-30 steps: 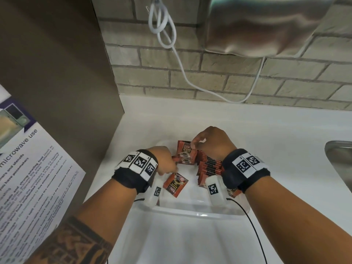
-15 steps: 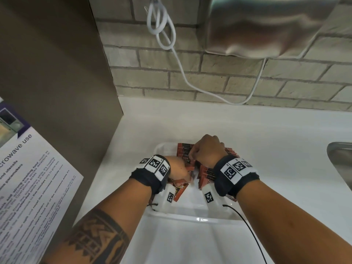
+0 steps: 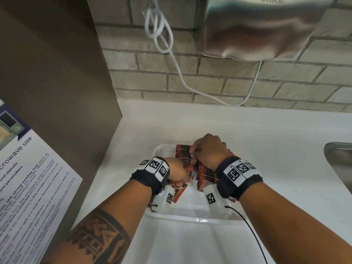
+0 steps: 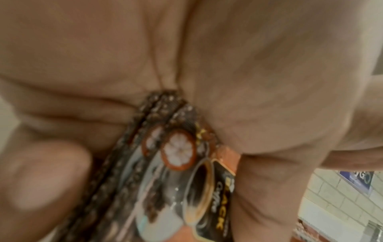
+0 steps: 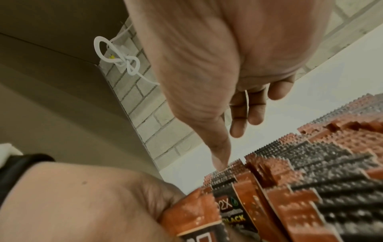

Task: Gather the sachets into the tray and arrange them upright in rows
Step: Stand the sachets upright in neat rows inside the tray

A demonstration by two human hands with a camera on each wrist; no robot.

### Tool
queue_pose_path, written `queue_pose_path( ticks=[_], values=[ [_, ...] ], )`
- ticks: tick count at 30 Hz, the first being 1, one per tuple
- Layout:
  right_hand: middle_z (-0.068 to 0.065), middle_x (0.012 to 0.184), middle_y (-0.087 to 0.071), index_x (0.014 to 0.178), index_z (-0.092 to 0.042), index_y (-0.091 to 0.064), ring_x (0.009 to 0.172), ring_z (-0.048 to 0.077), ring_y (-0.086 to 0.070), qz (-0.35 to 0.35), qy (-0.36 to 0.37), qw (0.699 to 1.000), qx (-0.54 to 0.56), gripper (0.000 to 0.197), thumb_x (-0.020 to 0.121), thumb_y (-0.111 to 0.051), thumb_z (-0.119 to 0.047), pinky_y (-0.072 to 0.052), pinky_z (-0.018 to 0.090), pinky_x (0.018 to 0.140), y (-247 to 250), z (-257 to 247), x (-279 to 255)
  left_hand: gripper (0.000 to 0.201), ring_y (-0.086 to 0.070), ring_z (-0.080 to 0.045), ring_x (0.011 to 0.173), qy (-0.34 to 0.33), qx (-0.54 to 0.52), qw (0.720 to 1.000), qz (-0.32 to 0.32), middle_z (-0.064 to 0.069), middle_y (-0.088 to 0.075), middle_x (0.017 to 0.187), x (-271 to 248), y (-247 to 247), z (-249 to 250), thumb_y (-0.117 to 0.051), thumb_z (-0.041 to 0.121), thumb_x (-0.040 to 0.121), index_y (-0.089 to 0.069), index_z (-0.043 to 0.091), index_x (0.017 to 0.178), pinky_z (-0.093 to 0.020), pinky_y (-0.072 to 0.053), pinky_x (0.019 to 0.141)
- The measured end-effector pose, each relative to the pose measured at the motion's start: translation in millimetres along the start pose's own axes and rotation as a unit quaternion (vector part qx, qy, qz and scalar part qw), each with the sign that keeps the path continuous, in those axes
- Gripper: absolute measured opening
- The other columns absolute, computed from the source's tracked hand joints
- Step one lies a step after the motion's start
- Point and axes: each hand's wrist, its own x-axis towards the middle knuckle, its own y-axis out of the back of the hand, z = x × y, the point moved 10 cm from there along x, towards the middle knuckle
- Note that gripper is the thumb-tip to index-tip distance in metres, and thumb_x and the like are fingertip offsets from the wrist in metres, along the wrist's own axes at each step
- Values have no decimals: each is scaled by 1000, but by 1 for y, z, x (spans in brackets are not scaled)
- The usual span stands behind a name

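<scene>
A clear plastic tray (image 3: 190,219) sits on the white counter. Red-and-black coffee sachets stand upright in it, with one row at the back (image 3: 182,151) and another on the right (image 3: 207,174). My left hand (image 3: 177,171) grips a few sachets (image 4: 176,163) between thumb and fingers, just left of the rows; their lower ends (image 3: 179,189) show under the wrist. My right hand (image 3: 207,149) hovers over the back row. Its thumb (image 5: 219,157) touches the sachets' top edges (image 5: 269,163), and its other fingers (image 5: 244,117) hang loose and hold nothing.
A brown side panel (image 3: 57,73) with a microwave notice (image 3: 28,178) stands on the left. A steel sink (image 3: 341,162) is at the right edge. On the brick wall behind are a hand dryer (image 3: 257,27) and a white cable (image 3: 171,54).
The right hand held a sachet above the tray and has lowered onto the back row. The left hand has moved forward over the loose sachet on the tray floor.
</scene>
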Motion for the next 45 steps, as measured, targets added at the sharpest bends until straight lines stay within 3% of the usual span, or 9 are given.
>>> queue_pose_path(
  ticks=[10,14,17,23,25,31,36,40,45],
  values=[
    [-7,102,-58,84,-37,-75,106,18,-53,42,42,998,24,20,90,-63,-22,-41,37,98,36,-10,-24,34,-65,-19,71,-2,-63,998,11,-8,-73,96,-9,6,-9,-65,39,94,-69,9,109,-24,-51,63],
    [-18,86,-66,90,-26,-77,89,7,-61,-12,58,993,107,12,90,-67,-18,-43,12,69,28,-10,-36,28,-71,-20,76,2,-188,982,-11,-13,-75,101,-14,6,-18,-67,24,94,-66,5,115,-29,-58,69],
    [-11,95,-71,98,-20,-76,90,8,-64,-60,69,991,100,11,89,-71,-23,-42,12,67,10,-11,-42,21,-71,-18,76,-29,-343,938,-45,-13,-67,96,-22,-1,-13,-62,9,98,-62,1,118,-24,-58,61],
    [-12,91,-72,93,-20,-77,79,1,-60,-25,55,994,95,18,92,-60,-14,-38,4,55,14,-5,-41,20,-68,-16,69,-13,-324,946,0,-13,-68,103,-14,-2,-10,-61,9,98,-64,3,117,-23,-55,54],
    [-12,91,-72,90,-22,-76,82,4,-62,-11,50,994,100,21,92,-57,-13,-38,5,58,23,0,-40,23,-68,-19,74,-14,-326,945,0,-17,-70,114,-11,-3,-9,-62,11,97,-65,2,118,-24,-55,54],
    [-11,93,-70,89,-24,-74,84,6,-60,0,43,994,101,19,94,-58,-14,-36,9,59,30,13,-41,29,-66,-19,74,1,-337,941,17,-12,-62,103,-10,-4,-10,-62,9,97,-60,0,125,-21,-52,48],
    [-13,92,-71,74,-33,-70,90,12,-66,-10,21,997,77,32,92,-53,-13,-55,27,79,24,16,-39,27,-73,-35,97,7,-342,940,20,-15,-65,102,-7,-5,-13,-63,13,97,-61,3,121,-27,-54,53],
    [-2,105,-73,94,-21,-78,99,21,-67,-44,14,999,-13,29,94,-50,-13,-56,34,89,9,8,-25,28,-73,-28,78,6,-348,937,27,-12,-62,95,-5,-4,-14,-62,12,97,-60,1,123,-27,-55,53],
    [0,95,-72,89,-16,-77,90,20,-67,-39,17,996,-79,19,88,-58,-16,-57,33,80,-7,1,0,30,-72,-38,103,13,-351,936,21,-16,-61,104,-3,-5,-18,-63,13,96,-59,0,123,-28,-55,53]
  ],
)
